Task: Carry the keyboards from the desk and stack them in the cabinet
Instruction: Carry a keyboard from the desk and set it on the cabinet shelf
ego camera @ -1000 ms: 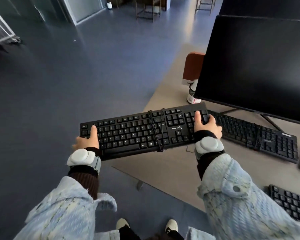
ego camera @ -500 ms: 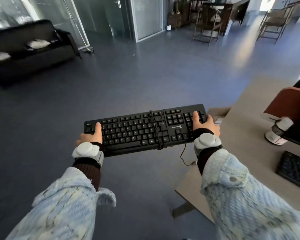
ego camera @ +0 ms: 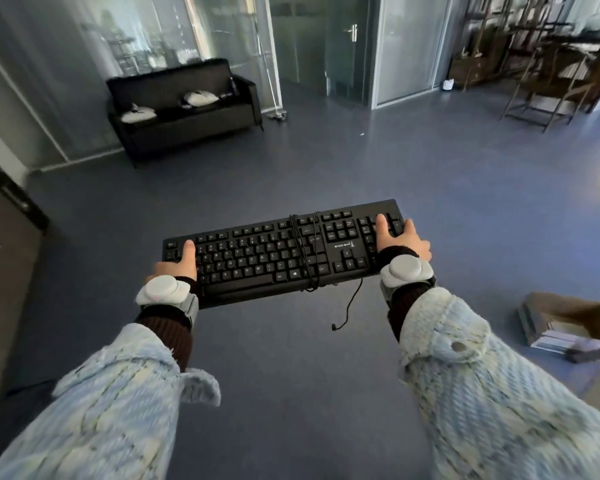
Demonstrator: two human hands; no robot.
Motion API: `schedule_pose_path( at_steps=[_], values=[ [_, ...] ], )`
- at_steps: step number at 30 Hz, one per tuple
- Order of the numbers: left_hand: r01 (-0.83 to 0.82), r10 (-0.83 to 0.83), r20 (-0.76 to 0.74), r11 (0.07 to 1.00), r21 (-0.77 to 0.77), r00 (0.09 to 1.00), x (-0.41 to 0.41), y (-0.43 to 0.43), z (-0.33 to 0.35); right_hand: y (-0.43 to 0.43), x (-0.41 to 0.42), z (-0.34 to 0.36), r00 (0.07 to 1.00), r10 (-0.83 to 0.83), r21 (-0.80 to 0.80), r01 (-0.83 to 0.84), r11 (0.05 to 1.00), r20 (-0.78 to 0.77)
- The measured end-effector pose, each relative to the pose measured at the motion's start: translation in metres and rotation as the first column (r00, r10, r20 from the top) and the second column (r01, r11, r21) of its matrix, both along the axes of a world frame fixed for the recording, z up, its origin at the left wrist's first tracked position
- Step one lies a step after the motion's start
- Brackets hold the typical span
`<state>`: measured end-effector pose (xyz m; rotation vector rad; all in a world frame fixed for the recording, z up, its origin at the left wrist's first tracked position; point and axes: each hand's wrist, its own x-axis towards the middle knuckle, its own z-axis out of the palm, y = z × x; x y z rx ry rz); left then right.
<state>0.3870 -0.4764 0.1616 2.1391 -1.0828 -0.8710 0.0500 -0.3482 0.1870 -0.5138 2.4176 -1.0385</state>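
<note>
A black keyboard (ego camera: 257,254) is held flat in the air over the blue-grey floor, its cable wound around the middle with a loose end dangling below. My left hand (ego camera: 179,265) grips its left end, thumb on the keys. My right hand (ego camera: 400,237) grips its right end, thumb on the number pad. A grey cabinet (ego camera: 4,258) stands at the left edge of the view, only partly seen. The desk is out of view.
A black sofa (ego camera: 184,109) with cushions stands against the glass wall ahead. A glass door (ego camera: 329,46) is beyond. Wooden chairs and a table (ego camera: 551,71) fill the far right. An open cardboard box (ego camera: 568,323) with papers lies on the floor at right.
My view has swung left, away from the desk, monitor and other keyboards, which are now out of sight. Both hands keep the same hold on the keyboard. The cabinet has come into view at left.
</note>
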Motion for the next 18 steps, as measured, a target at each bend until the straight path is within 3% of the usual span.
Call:
schedule_pose_path(
  at_steps=[5,10,18],
  values=[
    [-0.097,0.099,0.064,0.995,-0.030,0.993,0.034,-0.053,0.017,-0.097,0.028,0.011,0.988,0.151,-0.009,-0.150,0.989,0.036],
    [-0.253,0.253,0.040,0.967,0.008,0.967,0.101,-0.135,-0.005,-0.195,0.074,0.001,0.966,0.254,0.009,-0.255,0.967,0.039],
    [-0.372,0.372,-0.006,0.928,0.032,0.928,0.195,-0.233,-0.003,-0.365,0.172,0.004,0.918,0.397,0.019,-0.397,0.918,-0.010]
  ],
)
